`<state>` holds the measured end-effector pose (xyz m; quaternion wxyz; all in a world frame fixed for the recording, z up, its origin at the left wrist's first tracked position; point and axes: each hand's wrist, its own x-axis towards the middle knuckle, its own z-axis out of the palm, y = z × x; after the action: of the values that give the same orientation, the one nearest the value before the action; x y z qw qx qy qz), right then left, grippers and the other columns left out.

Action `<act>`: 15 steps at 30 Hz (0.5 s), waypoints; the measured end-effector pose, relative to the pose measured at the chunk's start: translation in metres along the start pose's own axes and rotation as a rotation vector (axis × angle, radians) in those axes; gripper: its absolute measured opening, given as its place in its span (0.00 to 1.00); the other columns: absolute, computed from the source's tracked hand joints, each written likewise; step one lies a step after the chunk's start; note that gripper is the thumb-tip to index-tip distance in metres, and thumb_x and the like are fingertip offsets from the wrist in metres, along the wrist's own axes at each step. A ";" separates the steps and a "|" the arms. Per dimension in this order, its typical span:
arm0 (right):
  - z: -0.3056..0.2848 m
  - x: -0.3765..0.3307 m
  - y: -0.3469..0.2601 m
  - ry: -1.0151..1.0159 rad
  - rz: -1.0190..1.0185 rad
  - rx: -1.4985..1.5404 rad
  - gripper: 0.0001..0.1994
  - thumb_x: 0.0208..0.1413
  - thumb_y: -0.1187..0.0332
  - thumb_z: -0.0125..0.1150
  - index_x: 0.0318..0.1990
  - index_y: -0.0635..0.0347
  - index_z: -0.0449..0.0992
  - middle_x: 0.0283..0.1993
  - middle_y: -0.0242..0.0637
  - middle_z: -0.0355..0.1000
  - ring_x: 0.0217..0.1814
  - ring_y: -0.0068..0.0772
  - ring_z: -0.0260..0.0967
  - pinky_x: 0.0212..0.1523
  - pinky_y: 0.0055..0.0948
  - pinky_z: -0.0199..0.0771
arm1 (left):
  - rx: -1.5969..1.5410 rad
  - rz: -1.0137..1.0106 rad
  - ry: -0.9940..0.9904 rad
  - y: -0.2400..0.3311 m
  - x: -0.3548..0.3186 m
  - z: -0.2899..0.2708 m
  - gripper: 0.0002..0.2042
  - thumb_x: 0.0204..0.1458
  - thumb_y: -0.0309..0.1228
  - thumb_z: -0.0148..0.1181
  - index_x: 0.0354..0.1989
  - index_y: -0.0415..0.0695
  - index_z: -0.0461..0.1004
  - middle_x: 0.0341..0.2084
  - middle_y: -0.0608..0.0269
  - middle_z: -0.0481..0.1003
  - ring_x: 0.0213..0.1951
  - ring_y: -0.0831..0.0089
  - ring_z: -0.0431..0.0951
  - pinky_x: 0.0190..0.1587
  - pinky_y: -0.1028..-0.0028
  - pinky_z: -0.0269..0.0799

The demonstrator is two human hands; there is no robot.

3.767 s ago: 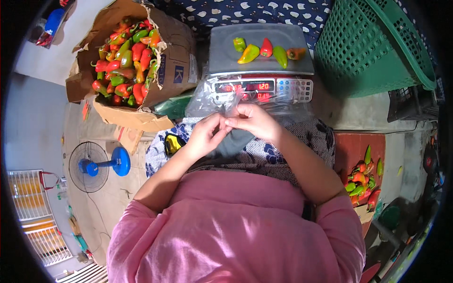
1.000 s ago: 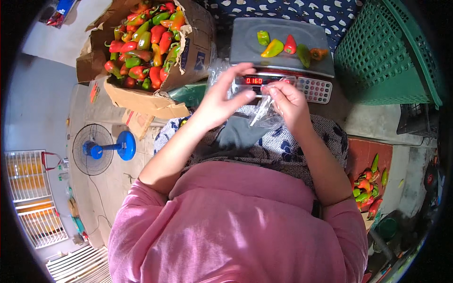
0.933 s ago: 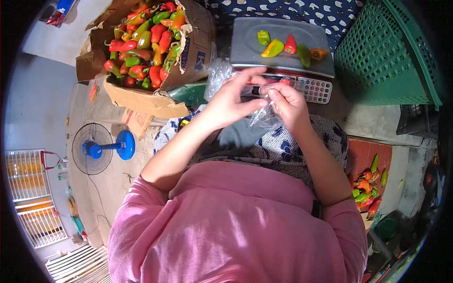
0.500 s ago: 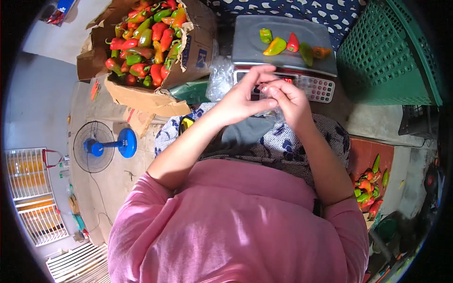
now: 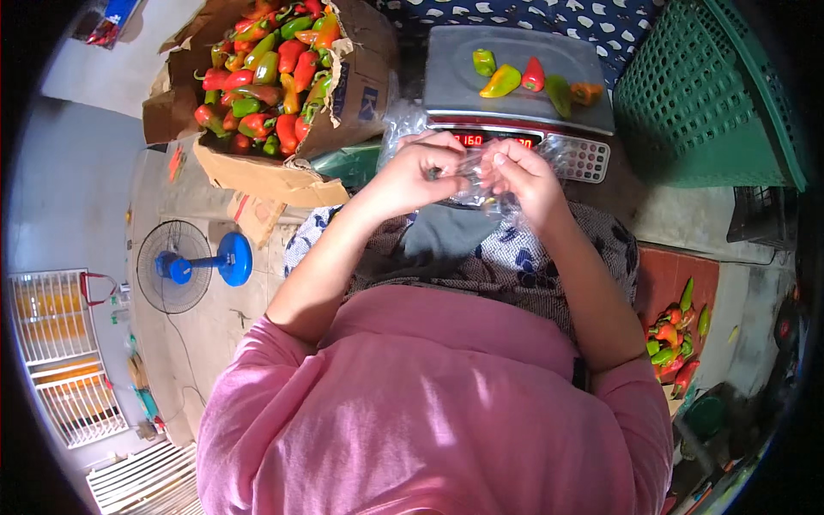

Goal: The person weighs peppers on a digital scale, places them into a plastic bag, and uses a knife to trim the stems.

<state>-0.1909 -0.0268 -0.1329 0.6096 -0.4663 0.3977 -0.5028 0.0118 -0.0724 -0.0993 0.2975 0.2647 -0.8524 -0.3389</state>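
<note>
A thin clear plastic bag [image 5: 477, 177] is stretched between my two hands, low in front of the scale. My left hand [image 5: 418, 178] pinches one side of it, the thumb against the bent fingers. On the other side my right hand [image 5: 525, 178] grips the bag between thumb and fingertips. Just beyond them stands a digital weighing scale [image 5: 455, 96] with its red display lit and partly covered by my fingers. Several peppers lie apart on its grey platform, among them a yellow pepper [image 5: 500, 81] and a red pepper [image 5: 533, 74].
A torn cardboard box [image 5: 257, 182] full of red, green and orange peppers stands at the far left. More clear plastic [image 5: 401, 129] lies between box and scale. At right rises a green basket [image 5: 687, 112]; below it lies a pepper pile [image 5: 669, 339]. A blue fan [image 5: 232, 259] is left.
My left hand has moved a little left, away from my right hand. The bag is now pulled out between them, and more of the scale's display shows.
</note>
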 end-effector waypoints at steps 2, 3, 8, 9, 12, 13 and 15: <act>0.001 -0.001 0.001 -0.041 0.143 0.177 0.09 0.63 0.68 0.45 0.39 0.60 0.71 0.33 0.30 0.72 0.34 0.19 0.68 0.35 0.18 0.64 | -0.091 -0.048 0.027 0.005 -0.001 -0.004 0.15 0.42 0.33 0.67 0.18 0.41 0.65 0.27 0.66 0.72 0.33 0.68 0.71 0.40 0.71 0.63; -0.001 0.000 0.005 -0.058 0.141 0.175 0.09 0.63 0.67 0.45 0.40 0.60 0.71 0.33 0.30 0.72 0.34 0.20 0.69 0.35 0.18 0.64 | -0.179 -0.098 0.058 0.007 -0.001 -0.005 0.15 0.43 0.33 0.67 0.17 0.41 0.65 0.28 0.66 0.72 0.35 0.68 0.70 0.42 0.70 0.62; -0.004 0.002 0.007 -0.011 0.046 0.052 0.09 0.63 0.67 0.46 0.39 0.60 0.71 0.32 0.29 0.72 0.33 0.19 0.68 0.34 0.18 0.64 | 0.123 -0.071 0.130 0.009 0.001 -0.012 0.11 0.46 0.35 0.65 0.19 0.43 0.72 0.35 0.67 0.72 0.43 0.70 0.69 0.52 0.65 0.54; -0.004 0.003 0.005 0.012 0.009 0.048 0.08 0.63 0.67 0.47 0.39 0.60 0.71 0.32 0.29 0.72 0.32 0.18 0.68 0.34 0.18 0.64 | 0.215 -0.066 0.104 0.007 0.000 -0.013 0.10 0.46 0.35 0.65 0.21 0.44 0.73 0.35 0.67 0.72 0.43 0.69 0.69 0.51 0.65 0.55; -0.007 0.004 0.004 0.014 -0.036 -0.013 0.07 0.61 0.67 0.50 0.39 0.60 0.71 0.32 0.28 0.71 0.32 0.17 0.67 0.34 0.18 0.65 | 0.274 -0.087 0.120 0.008 -0.002 -0.008 0.08 0.46 0.35 0.65 0.25 0.45 0.75 0.36 0.66 0.73 0.44 0.67 0.70 0.52 0.65 0.56; -0.007 0.003 0.005 0.016 -0.028 -0.013 0.07 0.60 0.67 0.54 0.39 0.61 0.72 0.32 0.27 0.71 0.32 0.16 0.66 0.34 0.18 0.65 | 0.240 -0.114 0.164 0.009 -0.002 -0.003 0.08 0.46 0.34 0.65 0.26 0.44 0.75 0.38 0.65 0.74 0.45 0.67 0.70 0.53 0.65 0.56; 0.002 0.003 0.006 0.046 -0.113 -0.045 0.07 0.60 0.67 0.54 0.40 0.61 0.72 0.31 0.27 0.71 0.32 0.15 0.66 0.33 0.18 0.65 | 0.329 -0.104 0.140 0.015 -0.002 0.002 0.07 0.46 0.33 0.65 0.27 0.44 0.75 0.38 0.65 0.74 0.45 0.66 0.70 0.52 0.65 0.57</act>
<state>-0.1867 -0.0287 -0.1378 0.5601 -0.4899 0.3959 -0.5381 0.0078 -0.0606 -0.0897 0.2910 0.3763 -0.8587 -0.1907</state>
